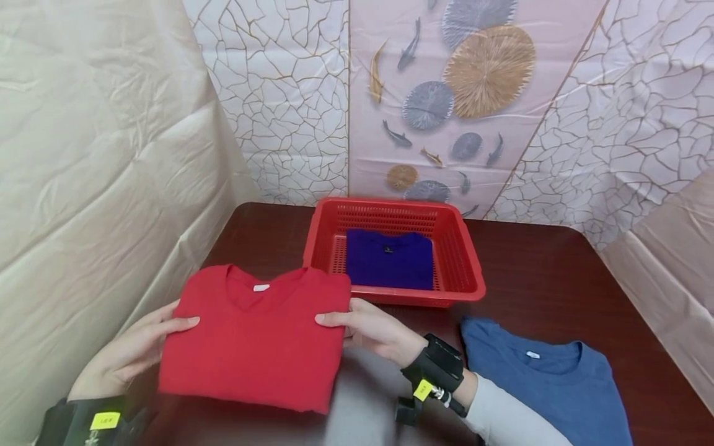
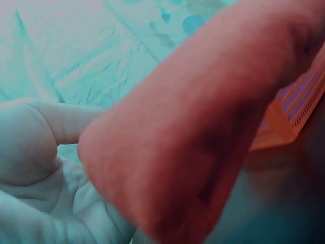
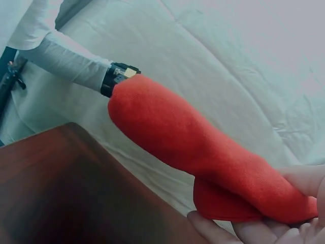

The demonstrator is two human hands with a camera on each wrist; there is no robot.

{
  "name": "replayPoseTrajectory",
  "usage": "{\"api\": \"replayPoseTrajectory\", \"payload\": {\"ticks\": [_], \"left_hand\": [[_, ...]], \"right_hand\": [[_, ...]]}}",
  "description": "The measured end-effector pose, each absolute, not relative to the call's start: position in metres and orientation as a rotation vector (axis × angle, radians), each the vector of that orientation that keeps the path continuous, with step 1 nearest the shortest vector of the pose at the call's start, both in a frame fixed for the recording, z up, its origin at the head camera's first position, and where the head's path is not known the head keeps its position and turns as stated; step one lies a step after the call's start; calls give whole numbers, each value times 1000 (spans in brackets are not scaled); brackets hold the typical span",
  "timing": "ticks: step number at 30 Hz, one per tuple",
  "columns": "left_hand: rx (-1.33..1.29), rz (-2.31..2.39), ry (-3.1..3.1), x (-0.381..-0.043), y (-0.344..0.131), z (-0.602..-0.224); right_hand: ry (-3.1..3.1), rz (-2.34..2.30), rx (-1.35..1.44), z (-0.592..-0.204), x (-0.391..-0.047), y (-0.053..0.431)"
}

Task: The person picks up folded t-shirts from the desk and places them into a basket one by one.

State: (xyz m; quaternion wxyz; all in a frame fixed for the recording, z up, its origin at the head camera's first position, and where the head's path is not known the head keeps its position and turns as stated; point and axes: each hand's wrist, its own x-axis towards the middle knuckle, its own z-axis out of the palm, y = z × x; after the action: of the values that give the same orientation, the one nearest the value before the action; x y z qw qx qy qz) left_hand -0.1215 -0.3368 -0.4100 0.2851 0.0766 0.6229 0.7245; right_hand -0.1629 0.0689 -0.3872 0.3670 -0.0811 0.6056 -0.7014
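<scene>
The left hand (image 1: 127, 354) and right hand (image 1: 376, 328) pinch opposite sides of the folded red shirt (image 1: 256, 341), held on the near left of the red basket (image 1: 398, 295); level grips and gentle outward tension should stop its folds slipping open.

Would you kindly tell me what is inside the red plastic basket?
A folded indigo shirt lies inside the red plastic basket. What is beneath that shirt is covered, and the folded red shirt hides the basket's front-left corner.
</scene>
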Motion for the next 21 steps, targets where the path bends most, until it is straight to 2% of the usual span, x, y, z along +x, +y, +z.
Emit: {"api": "replayPoseTrajectory", "payload": {"ticks": [1, 7, 21], "left_hand": [[19, 1996, 1575, -126, -330, -404], [208, 2007, 1543, -153, -306, -390], [129, 1997, 1629, -201, -251, -369]], "right_hand": [[1552, -1809, -202, -385, -164, 73], [1529, -1845, -151, -376, -173, 95], [1519, -1916, -162, -360, -202, 143]]}}
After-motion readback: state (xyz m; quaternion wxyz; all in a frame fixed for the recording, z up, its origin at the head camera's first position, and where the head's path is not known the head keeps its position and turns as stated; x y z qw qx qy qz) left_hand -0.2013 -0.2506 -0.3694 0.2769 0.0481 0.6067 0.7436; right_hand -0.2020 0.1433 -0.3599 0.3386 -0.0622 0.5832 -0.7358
